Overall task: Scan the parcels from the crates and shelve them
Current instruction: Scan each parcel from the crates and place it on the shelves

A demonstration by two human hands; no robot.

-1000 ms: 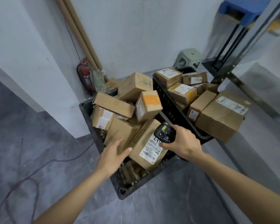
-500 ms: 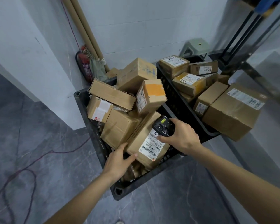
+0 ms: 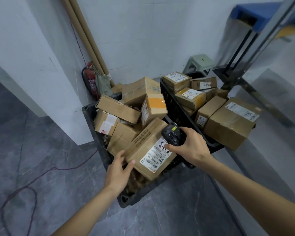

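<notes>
Two black crates stand side by side, the left crate (image 3: 140, 195) and the right crate (image 3: 170, 103), both piled with cardboard parcels. At the front of the left crate lies a long parcel (image 3: 143, 147) with a white barcode label facing up. My left hand (image 3: 119, 169) grips its near left corner, thumb on top. My right hand (image 3: 189, 147) holds a black handheld scanner (image 3: 172, 133) just over the far end of that label. A big parcel (image 3: 230, 123) leans over the right crate's near edge.
A red fire extinguisher (image 3: 90, 82) and two long cardboard tubes (image 3: 85, 36) stand in the corner behind the left crate. A green stool (image 3: 199, 63) sits by the back wall. A metal shelf frame (image 3: 255, 41) rises at the right. A cable (image 3: 41, 174) trails over the grey floor.
My left hand slid from the neighbouring parcels onto the long parcel's near corner and took hold. The scanner stayed over the label. The camera shifted slightly.
</notes>
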